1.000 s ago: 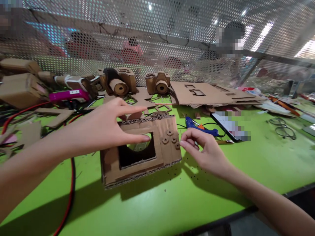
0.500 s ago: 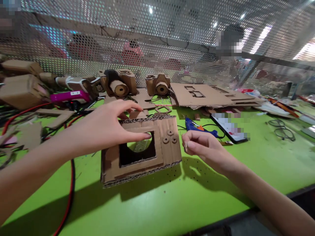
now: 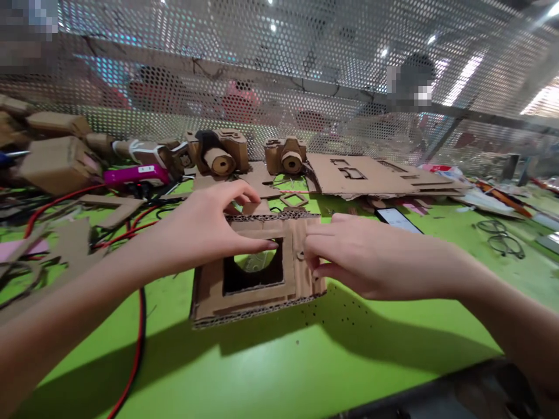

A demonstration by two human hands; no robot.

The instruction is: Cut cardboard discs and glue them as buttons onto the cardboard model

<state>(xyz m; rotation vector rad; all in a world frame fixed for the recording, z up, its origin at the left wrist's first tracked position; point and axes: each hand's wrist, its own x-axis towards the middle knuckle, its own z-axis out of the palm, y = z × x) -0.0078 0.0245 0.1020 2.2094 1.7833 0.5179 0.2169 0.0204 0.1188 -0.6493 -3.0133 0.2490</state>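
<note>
Since 0.5 seconds ago, my right hand (image 3: 371, 256) has come onto the 3 o'clock end of the cardboard box (image 3: 288, 265), fingers nearly closed; I can't tell whether they pinch anything. The box sits just off view centre toward 7 o'clock, gripped at its 10 o'clock edge by my part-open left hand (image 3: 207, 221).

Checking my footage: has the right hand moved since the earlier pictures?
Yes: the right hand moved left against the smaller cardboard camera and now overlaps the cardboard box's right side.
</note>
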